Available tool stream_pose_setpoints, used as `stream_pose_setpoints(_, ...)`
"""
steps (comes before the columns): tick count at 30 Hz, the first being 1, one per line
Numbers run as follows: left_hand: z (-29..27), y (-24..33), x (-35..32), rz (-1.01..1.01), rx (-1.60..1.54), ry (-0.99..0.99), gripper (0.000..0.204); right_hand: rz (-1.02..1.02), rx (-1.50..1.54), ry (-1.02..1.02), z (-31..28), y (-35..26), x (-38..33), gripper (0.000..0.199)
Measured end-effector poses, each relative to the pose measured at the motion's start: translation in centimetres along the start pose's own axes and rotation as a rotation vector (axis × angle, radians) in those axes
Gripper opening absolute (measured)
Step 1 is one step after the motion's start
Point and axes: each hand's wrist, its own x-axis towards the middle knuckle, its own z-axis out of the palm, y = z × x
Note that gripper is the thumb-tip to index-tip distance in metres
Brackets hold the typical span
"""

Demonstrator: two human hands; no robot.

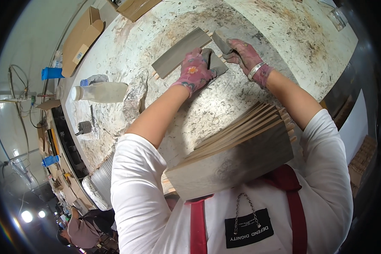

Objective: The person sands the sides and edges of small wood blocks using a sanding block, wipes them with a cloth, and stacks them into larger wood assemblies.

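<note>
Left hand, in a pink floral work glove, presses flat with fingers curled down on a small grey wooden panel lying on the round, paint-spattered white worktable. Right hand, in a stained pink glove with a metal bangle at the wrist, is closed around another narrow grey wooden piece, holding it tilted against the far edge of that panel. Just to the left lies a longer flat grey wooden board with short pale dowel pegs showing at its ends; it touches or nearly touches the pieces in hand, though the exact joint is hidden by the gloves.

By my reading the assembly is at an early stage: only these few pieces are being brought together, and no closed shape stands on the table. A fanned stack of grey wooden panels, pegs along their right edges, waits near the person's chest, so much appears left. A white plastic bottle lies on its side at the table's left.
</note>
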Motion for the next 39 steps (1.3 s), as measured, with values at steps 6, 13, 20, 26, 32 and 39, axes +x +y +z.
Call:
stream_pose_setpoints(6,0.6,0.7,0.9,-0.042,0.002,0.051,0.064,0.026,0.008,0.041,0.1,-0.4,-0.1,0.031)
stream_pose_setpoints(13,-1.6,-4.8,0.8,0.151,-0.858,0.119,0.021,0.065,0.075,0.047,-0.2,-0.1,0.6,0.032)
stream_pose_setpoints(20,-4.5,-8.8,-9.6,-0.104,-0.668,0.112,0.015,0.005,0.089,0.047,-1.1,0.5,0.6,0.025)
stream_pose_setpoints(26,1.2,-9.7,-12.9,-0.012,-0.062,0.25,0.034,0.027,0.062,0.054,-0.5,0.4,0.7,0.026)
stream_pose_setpoints(32,1.0,-6.0,-12.6,-0.151,-0.014,0.351,0.056,-0.006,0.075,0.082,-0.7,0.8,0.9,0.023)
stream_pose_setpoints(39,1.6,-9.6,-13.5,-0.083,-0.262,0.36,0.04,-0.142,-0.242,-0.144,3.8,-2.2,-1.6,0.038)
